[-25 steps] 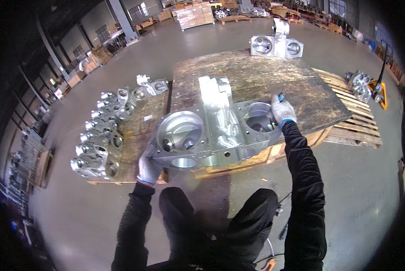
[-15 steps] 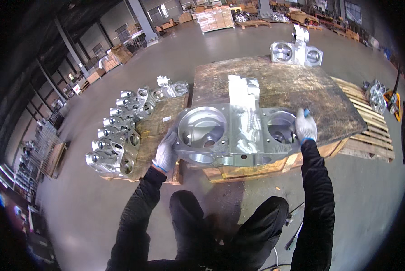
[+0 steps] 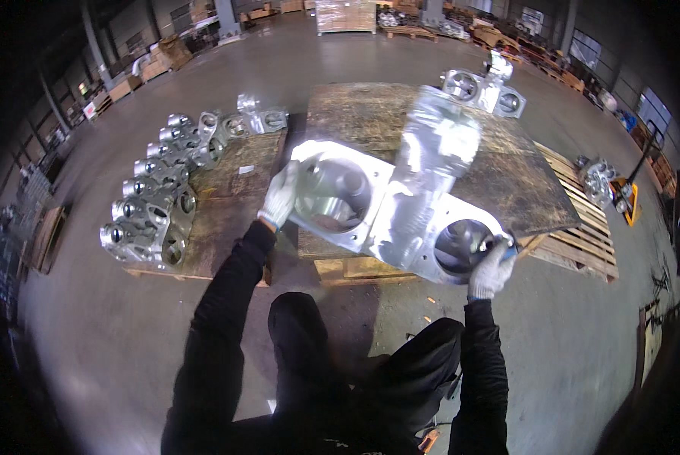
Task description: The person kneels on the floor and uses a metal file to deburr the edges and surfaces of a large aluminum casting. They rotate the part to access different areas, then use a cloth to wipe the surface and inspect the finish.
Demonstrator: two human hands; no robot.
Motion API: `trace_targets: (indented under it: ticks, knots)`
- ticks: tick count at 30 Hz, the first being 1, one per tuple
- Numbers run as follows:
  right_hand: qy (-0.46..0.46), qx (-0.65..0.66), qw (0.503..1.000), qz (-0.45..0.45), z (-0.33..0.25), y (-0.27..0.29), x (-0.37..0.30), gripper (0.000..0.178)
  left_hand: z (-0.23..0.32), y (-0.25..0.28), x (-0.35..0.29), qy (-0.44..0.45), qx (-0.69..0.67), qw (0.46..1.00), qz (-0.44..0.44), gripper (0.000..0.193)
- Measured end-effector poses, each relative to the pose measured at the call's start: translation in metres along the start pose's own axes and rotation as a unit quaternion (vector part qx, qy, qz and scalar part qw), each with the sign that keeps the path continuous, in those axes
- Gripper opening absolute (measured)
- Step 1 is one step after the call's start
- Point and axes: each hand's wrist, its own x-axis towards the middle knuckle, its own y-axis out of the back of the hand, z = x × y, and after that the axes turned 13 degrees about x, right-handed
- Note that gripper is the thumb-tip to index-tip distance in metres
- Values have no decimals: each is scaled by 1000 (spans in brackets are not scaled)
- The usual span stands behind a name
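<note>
A large silvery metal casting [image 3: 383,227], with a round opening at each end and a stem rising from its middle, is held up in front of me. It is tilted, its right end lower than its left. My left hand [image 3: 281,195], in a white glove, is closed on the left end. My right hand [image 3: 494,271], also white-gloved, grips the lower right end beside the smaller opening. A small blue patch shows by the right fingers; I cannot make out what it is. Behind the casting lies a worn wooden crate top [image 3: 355,114].
Several similar castings [image 3: 158,171] stand in a row on a low wooden pallet [image 3: 230,189] at left. Another casting [image 3: 485,97] sits on the crate's far right corner. A slatted pallet [image 3: 582,227] and an orange pallet jack [image 3: 625,201] stand at right.
The casting has gone from level to tilted, its right end dropping and its left end rising. My right hand has moved down with it. The whole view has shifted somewhat.
</note>
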Motion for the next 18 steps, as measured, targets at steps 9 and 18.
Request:
trace_targets:
  ticks: [9,18]
  knots:
    - [-74,41,988,-126,19,-65,56,42,-64,-47,-63,64,-134,968,201,62]
    - [110,192,967,-128,67,-24,-1,47,-130,-44,-71,72,-314,942,97,67]
